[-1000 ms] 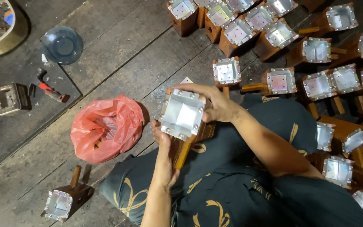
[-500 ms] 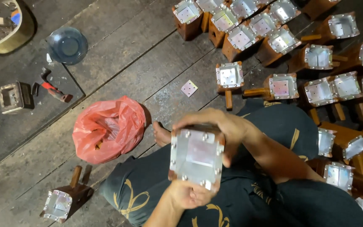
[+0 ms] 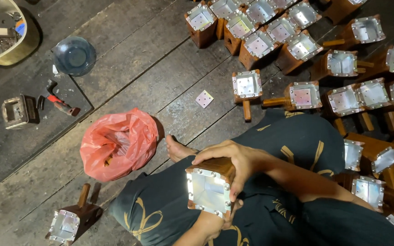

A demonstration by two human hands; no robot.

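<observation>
Right hand [image 3: 233, 159]: clamped over wooden scoop [image 3: 209, 186]
Left hand [image 3: 215, 225]: gripping scoop from beneath
Red bag [image 3: 117, 143]: left of scoop

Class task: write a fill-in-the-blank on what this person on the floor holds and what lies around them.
1. Both hands hold a wooden box lined with shiny ____.
2. The plastic bag on the floor planks is ____.
3. The right hand grips the box from ____.
4. The round dish is ____ in colour.

Missing words: metal; red; above; blue
</observation>
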